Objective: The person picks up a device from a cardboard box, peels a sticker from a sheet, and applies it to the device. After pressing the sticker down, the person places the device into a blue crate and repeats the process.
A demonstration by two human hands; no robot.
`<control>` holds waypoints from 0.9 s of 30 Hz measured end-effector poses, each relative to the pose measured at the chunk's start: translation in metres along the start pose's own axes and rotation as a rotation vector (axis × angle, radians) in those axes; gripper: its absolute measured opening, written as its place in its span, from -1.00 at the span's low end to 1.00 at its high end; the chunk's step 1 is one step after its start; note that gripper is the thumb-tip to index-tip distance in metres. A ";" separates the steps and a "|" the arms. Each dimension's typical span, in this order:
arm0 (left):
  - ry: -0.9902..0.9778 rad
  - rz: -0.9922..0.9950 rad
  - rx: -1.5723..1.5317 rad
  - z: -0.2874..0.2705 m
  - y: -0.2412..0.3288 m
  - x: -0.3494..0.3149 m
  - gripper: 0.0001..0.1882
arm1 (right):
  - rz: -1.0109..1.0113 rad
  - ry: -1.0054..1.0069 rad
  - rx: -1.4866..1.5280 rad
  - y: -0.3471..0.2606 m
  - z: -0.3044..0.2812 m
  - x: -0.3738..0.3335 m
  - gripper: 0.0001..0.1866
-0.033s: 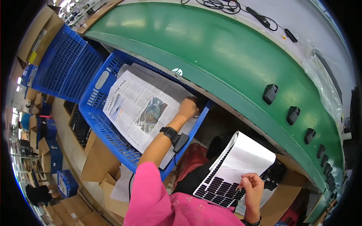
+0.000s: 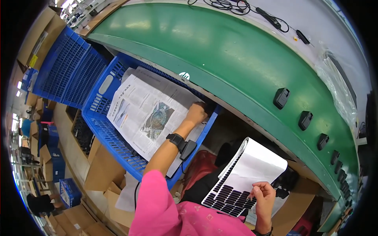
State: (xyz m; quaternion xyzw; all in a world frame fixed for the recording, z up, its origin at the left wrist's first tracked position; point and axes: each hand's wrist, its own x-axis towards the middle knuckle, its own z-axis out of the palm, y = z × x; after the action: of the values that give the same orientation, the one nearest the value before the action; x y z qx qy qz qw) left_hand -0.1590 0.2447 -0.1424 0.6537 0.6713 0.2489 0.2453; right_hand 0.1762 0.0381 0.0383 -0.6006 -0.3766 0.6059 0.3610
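Note:
My left hand (image 2: 195,113) reaches into the near right corner of a blue plastic crate (image 2: 214,120), beside a printed newspaper sheet (image 2: 136,106) lying in it. Its fingers are curled down into a dark gap, and what they hold is hidden. A black device (image 2: 189,150) is strapped to that wrist beside a black watch (image 2: 176,139). On my lap rests a pad of white sheets (image 2: 262,159), its top sheet curled back, with rows of dark oval stickers (image 2: 226,192). My right hand (image 2: 264,196) hovers at the stickers, thumb and fingertips pinched together; anything between them is too small to name.
Several black plastic adapter-like pieces (image 2: 281,98) stand in a row along the green bench (image 2: 189,35). Cables (image 2: 269,17) and a clear plastic bag (image 2: 336,84) lie beyond it. More blue crates (image 2: 65,65) stand at left; cardboard boxes (image 2: 104,167) sit below on the floor.

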 end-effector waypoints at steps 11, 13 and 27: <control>0.604 0.025 -0.173 -0.070 0.082 -0.008 -0.84 | -0.030 0.313 -0.035 0.041 -0.044 -0.030 -0.89; 0.538 0.114 -0.208 -0.097 0.135 -0.027 -0.77 | -0.055 0.354 -0.155 0.043 -0.040 -0.036 -0.90; 0.068 0.647 0.350 0.002 0.271 0.096 -0.41 | -0.487 0.479 -0.829 0.064 -0.021 -0.069 -0.60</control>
State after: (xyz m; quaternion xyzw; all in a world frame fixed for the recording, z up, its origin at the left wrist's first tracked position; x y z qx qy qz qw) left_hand 0.0451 0.3470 0.0330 0.8554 0.4703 0.2166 0.0159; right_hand 0.1990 -0.0526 0.0128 -0.7095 -0.6197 0.1513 0.2996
